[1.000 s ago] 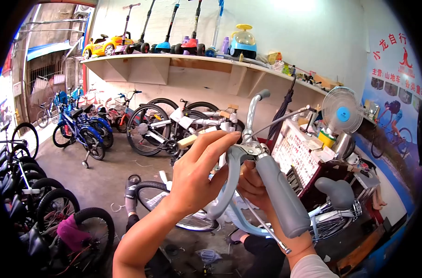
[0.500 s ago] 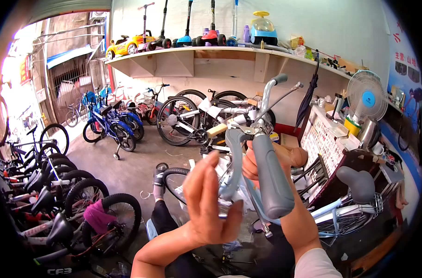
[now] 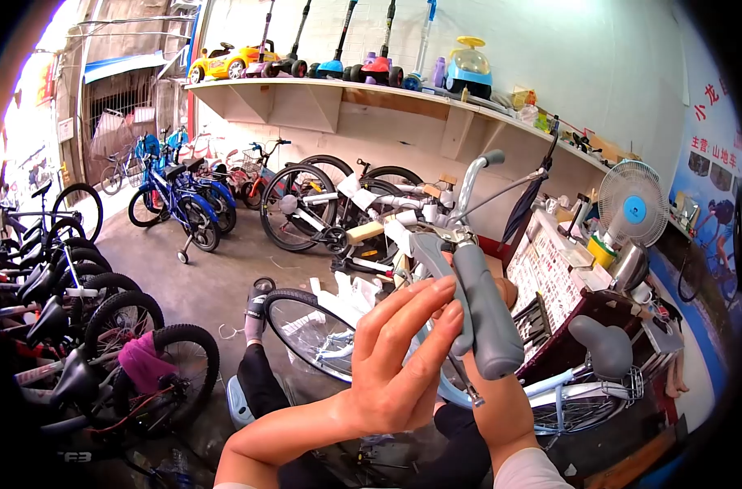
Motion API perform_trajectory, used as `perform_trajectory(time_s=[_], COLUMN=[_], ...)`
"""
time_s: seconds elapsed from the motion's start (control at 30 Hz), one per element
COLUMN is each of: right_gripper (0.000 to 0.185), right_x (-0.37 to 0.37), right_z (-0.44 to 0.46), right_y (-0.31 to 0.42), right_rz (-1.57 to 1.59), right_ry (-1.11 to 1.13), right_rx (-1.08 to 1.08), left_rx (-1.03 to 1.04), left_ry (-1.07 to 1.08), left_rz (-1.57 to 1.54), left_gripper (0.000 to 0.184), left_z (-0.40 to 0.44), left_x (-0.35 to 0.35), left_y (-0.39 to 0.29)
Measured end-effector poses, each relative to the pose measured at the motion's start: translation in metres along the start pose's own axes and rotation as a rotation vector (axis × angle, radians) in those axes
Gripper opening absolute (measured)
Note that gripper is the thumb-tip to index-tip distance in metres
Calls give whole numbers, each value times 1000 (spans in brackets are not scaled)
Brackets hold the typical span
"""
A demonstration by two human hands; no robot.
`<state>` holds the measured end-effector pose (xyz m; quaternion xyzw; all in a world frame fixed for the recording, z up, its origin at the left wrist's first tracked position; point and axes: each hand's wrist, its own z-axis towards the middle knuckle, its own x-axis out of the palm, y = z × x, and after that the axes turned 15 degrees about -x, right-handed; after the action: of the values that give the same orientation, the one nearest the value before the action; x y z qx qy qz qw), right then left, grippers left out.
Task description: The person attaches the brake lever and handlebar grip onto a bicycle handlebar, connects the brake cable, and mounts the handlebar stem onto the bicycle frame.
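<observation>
A grey handlebar grip points toward me, with a grey brake lever lying close alongside its left. My left hand comes from the lower left, its fingers and thumb stretched out and their tips at the lever; contact looks likely. Behind the grip, my right hand is mostly hidden and appears to hold the handlebar. Its forearm rises from the lower right. The chrome handlebar curves up to a second grey grip. A thin cable sticks out to the right.
Several bicycles are packed along the left side, one with a pink cloth. Blue children's bikes stand near the doorway. A wheel lies ahead. To the right are a fan, a cluttered counter and a saddle.
My left hand has moved right, bringing its fingertips to the brake lever. The lever now sits nearer the grip. My right fingers, visible before beside the grip, are now largely hidden.
</observation>
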<state>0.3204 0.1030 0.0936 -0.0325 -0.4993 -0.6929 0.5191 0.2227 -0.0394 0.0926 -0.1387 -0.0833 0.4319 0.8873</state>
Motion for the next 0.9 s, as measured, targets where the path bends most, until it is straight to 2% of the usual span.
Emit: perform_trajectory(time_s=[0.07,0.13,0.23,0.27,0.33,0.43,0.47,0.53,0.6,0.63,0.67,0.77,0.9], right_gripper=[34,35,26,25,24,25,25,25,23,23,23,28,36], right_x=[-7,3,14,18,26,27,27,17,4,5,9,11,-2], right_z=[0,-3,3,0,-2,-1,-2,-3,2,3,2,1,2], right_y=[-7,0,12,16,17,13,11,8,4,5,8,11,6], right_rz=[-265,-244,207,241,194,189,171,146,167,118,115,188,194], right_ry=[211,179,192,144,73,97,4,-92,163,274,273,101,69], right_rx=[-252,-210,40,71,55,61,52,42,-3,-64,-63,51,54], left_rx=[15,70,-37,-93,-92,94,166,154,142,47,-48,-124,-192], left_ry=[-7,-32,-7,8,168,175,173,204,240,275,310,365,425], left_rz=[-12,81,-68,-127,-95,5,58,15,-27,-149,-269,-439,-580], left_gripper=[48,48,60,63,65,55,53,49,45,42,38,33,31], left_z=[2,10,32,42,55,70,74,78,78,77,77,77,73], left_x=[0,-6,-4,-3,-7,-6,-7,-7,-4,-1,1,9,16], left_y=[1,9,44,48,65,71,71,74,78,81,84,100,111])
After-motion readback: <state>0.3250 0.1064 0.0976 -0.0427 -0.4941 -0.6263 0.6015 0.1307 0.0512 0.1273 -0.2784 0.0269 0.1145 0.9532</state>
